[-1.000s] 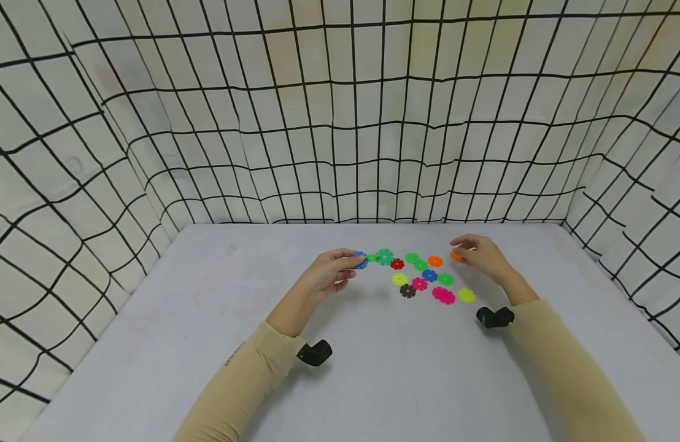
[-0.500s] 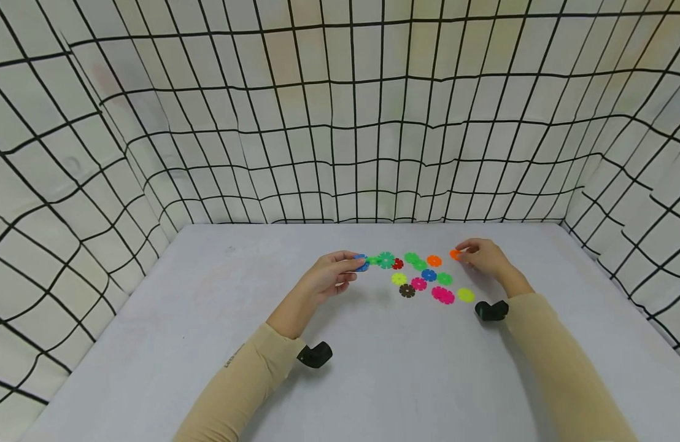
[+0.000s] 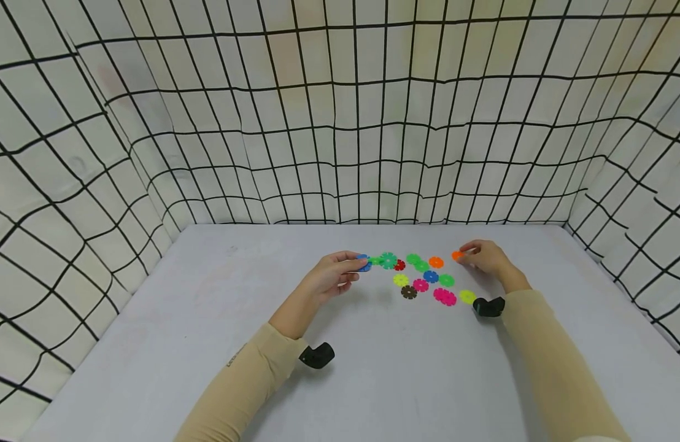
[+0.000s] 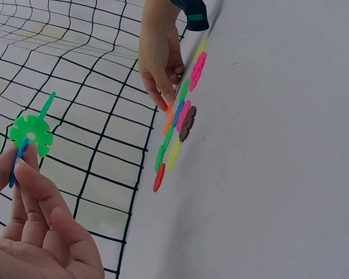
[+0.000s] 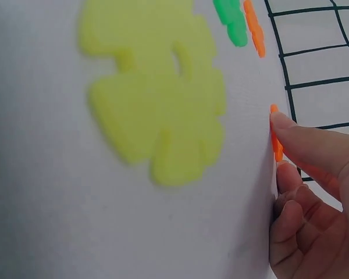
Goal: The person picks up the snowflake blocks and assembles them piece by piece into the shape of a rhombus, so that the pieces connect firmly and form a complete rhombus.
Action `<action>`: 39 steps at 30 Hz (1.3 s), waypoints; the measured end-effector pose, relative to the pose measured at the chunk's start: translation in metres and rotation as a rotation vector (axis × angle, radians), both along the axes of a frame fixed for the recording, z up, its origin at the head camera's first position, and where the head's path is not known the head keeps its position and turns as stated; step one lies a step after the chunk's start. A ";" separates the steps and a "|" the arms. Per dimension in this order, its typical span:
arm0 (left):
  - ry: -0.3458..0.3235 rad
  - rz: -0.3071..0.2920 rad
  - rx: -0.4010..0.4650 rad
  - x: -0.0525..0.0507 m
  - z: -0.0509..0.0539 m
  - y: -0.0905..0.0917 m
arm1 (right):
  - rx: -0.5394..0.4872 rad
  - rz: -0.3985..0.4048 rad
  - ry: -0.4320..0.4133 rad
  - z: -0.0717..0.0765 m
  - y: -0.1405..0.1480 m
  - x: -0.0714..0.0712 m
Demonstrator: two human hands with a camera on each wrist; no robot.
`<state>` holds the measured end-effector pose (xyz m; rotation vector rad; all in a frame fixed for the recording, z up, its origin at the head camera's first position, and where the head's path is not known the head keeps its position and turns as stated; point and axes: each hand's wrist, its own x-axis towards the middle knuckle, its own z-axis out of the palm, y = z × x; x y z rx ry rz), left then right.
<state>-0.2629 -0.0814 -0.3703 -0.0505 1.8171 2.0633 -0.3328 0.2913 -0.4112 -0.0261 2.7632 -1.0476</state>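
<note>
My left hand (image 3: 336, 273) pinches a blue notched snowflake disc (image 4: 18, 163) between thumb and fingers, above the table. Joined to it is a green disc (image 4: 32, 131), and a second green disc (image 3: 388, 260) is slotted on beyond that one. At the back right, my right hand (image 3: 485, 256) holds an orange snowflake disc (image 5: 276, 139) by its edge, low at the table surface. The thumb lies on the near face of this disc; the fingertip behind it is partly hidden.
Several loose discs lie between the hands, among them an orange one (image 3: 436, 262), a red one (image 3: 400, 265), a brown one (image 3: 409, 292), a pink pair (image 3: 445, 297) and a yellow one (image 3: 467, 297). Black-lined netting (image 3: 340, 147) borders the white table (image 3: 373, 368).
My right hand has come down slightly and its fingers have closed on the orange disc. The left hand has stayed almost still, its joined discs shifting a little to the right.
</note>
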 end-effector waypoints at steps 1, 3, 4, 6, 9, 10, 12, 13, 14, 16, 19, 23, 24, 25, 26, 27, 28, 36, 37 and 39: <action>-0.002 0.003 -0.003 0.000 0.000 0.000 | 0.002 0.002 -0.002 0.000 0.000 0.000; -0.005 0.006 -0.007 0.000 0.000 0.001 | 0.007 0.003 0.000 -0.001 0.000 -0.001; -0.005 0.007 -0.008 0.000 0.000 0.001 | 0.005 0.002 0.000 -0.001 0.000 -0.001; -0.004 0.009 -0.010 0.000 0.001 0.002 | -0.002 -0.003 0.001 -0.001 -0.001 -0.001; -0.005 0.011 -0.007 0.001 0.002 0.002 | -0.012 -0.009 0.004 -0.001 -0.001 -0.002; -0.001 0.011 -0.007 0.001 0.002 0.002 | -0.014 -0.010 0.005 -0.001 -0.002 -0.002; 0.001 0.011 -0.007 0.001 0.002 0.002 | -0.022 -0.014 0.006 -0.001 -0.002 -0.002; 0.005 0.009 -0.007 0.001 0.002 0.001 | -0.026 -0.015 0.007 -0.001 -0.002 -0.002; 0.009 0.008 -0.008 0.001 0.002 0.001 | -0.027 -0.017 0.008 -0.001 -0.002 -0.003; 0.012 0.007 -0.008 0.000 0.002 0.001 | -0.031 -0.022 0.008 -0.001 -0.002 -0.003; 0.013 0.008 -0.009 0.000 0.002 0.000 | -0.027 -0.022 0.008 -0.001 -0.002 -0.003; 0.011 0.009 -0.016 0.001 0.002 0.000 | -0.024 -0.018 0.008 0.000 -0.002 -0.002; 0.013 0.007 -0.018 0.000 0.002 0.000 | -0.026 -0.019 0.010 0.000 -0.002 -0.002; 0.015 0.004 -0.018 0.000 0.002 0.000 | -0.029 -0.019 0.015 0.001 -0.002 -0.001; 0.016 0.002 -0.016 0.000 0.002 0.000 | -0.033 -0.018 0.024 0.002 -0.002 -0.001; 0.018 0.001 -0.015 0.000 0.002 0.000 | -0.038 -0.019 0.032 0.002 -0.002 0.000; 0.020 -0.001 -0.015 0.000 0.002 0.000 | -0.046 -0.025 0.042 0.003 -0.002 0.002; 0.011 -0.001 -0.004 0.000 0.003 -0.001 | -0.155 -0.047 0.124 0.010 -0.003 0.011; 0.011 0.000 -0.002 0.000 0.003 -0.001 | -0.162 -0.042 0.137 0.011 -0.003 0.011; 0.009 0.004 -0.001 0.000 0.003 -0.001 | -0.175 -0.032 0.161 0.014 -0.004 0.012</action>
